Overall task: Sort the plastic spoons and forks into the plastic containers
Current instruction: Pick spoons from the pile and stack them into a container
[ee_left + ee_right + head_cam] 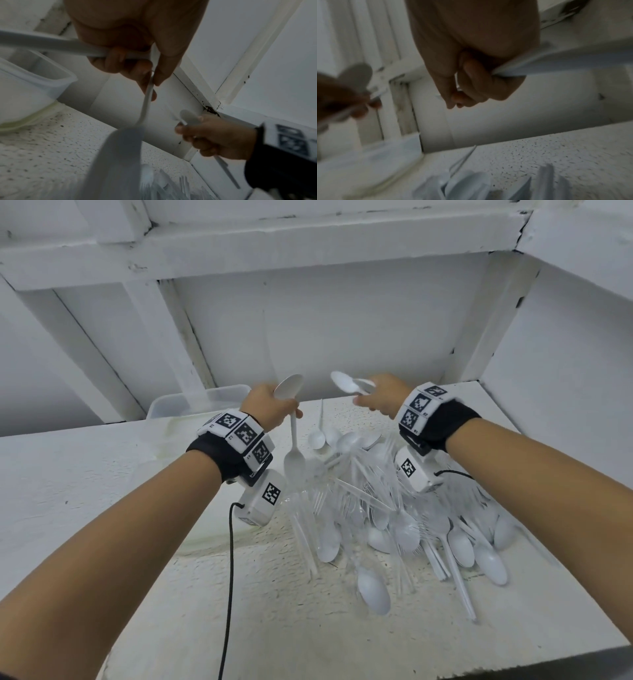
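Two bare forearms reach forward from the bottom of the head view, each with a black wristband carrying black-and-white marker blocks and a small camera box; a black cable hangs from the left one. They stretch over a white speckled shelf (171, 594) set in a white-painted alcove.

At far left, against the back wall, stands a clear plastic container (191, 402), its rim just beyond the left wrist. In the left wrist view it sits on the shelf to the left of the fingers, and what it holds cannot be made out.

Next comes the left hand (265, 407), raised above the shelf with fingers curled. It grips two white plastic spoons (293, 440) — one bowl pointing up past the knuckles, the other hanging down on its long handle, pinched between thumb and fingertip.

To its right, the right hand (382, 398) is also lifted and closed around a small bundle of white spoons (347, 385), their bowls sticking out to the left toward the other hand. The two hands are near each other but not touching.

Below and to the right of both hands lies the pile of white spoons and clear forks (394, 518) — a loose, tangled heap on the shelf, spreading toward the right wall.
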Demonstrator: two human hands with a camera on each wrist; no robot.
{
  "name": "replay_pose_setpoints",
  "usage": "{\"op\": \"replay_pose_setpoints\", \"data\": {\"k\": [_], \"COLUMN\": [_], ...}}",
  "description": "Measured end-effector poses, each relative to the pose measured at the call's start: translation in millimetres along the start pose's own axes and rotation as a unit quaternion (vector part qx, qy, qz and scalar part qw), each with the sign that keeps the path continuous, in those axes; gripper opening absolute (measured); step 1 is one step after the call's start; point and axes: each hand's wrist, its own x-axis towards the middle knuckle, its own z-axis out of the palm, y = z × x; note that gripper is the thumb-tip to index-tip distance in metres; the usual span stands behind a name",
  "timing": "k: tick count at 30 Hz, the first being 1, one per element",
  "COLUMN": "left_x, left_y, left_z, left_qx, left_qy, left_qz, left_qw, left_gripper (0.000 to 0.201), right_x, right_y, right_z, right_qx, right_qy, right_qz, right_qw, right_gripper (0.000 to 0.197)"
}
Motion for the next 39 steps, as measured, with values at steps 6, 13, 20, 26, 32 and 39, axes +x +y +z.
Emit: {"op": "replay_pose_setpoints", "data": {"k": [6,13,20,26,32,39], "left_x": [-1.9,-9.8,-12.0,3.4,46.1,74.9], "left_y": [-19.3,-46.3,-54.5,-30.2,5.9,-3.3], "left_z": [-30.8,-61.2,-60.0,-44.5,33.6,108.9], "left_qx": [-0.08,-0.15,-0.164,-0.115,-0.231,0.145], "left_qy": [0.058,0.107,0.11,0.094,0.031,-0.109], "left_qz": [-0.057,-0.086,-0.094,-0.064,-0.117,-0.042], "left_qw": [0.994,0.979,0.976,0.987,0.965,0.982], "left_gripper": [0.015,0.004,0.003,0.019,0.031,0.037], "right_x": [43.1,117.6,107.0,29.7,4.3,-30.3], "right_y": [-31.7,-21.5,-20.9,-49.3,-6.6,50.7], "right_z": [45.7,108.6,102.0,32.0,-22.7,-28.9], "right_qx": [-0.215,-0.399,-0.43,-0.209,-0.164,-0.135], "right_qy": [-0.064,-0.159,-0.187,-0.022,0.07,0.088], "right_qz": [-0.07,-0.065,-0.077,-0.112,-0.087,-0.034], "right_qw": [0.972,0.901,0.88,0.971,0.98,0.986], "right_gripper": [0.03,0.04,0.019,0.023,0.017,0.013]}}
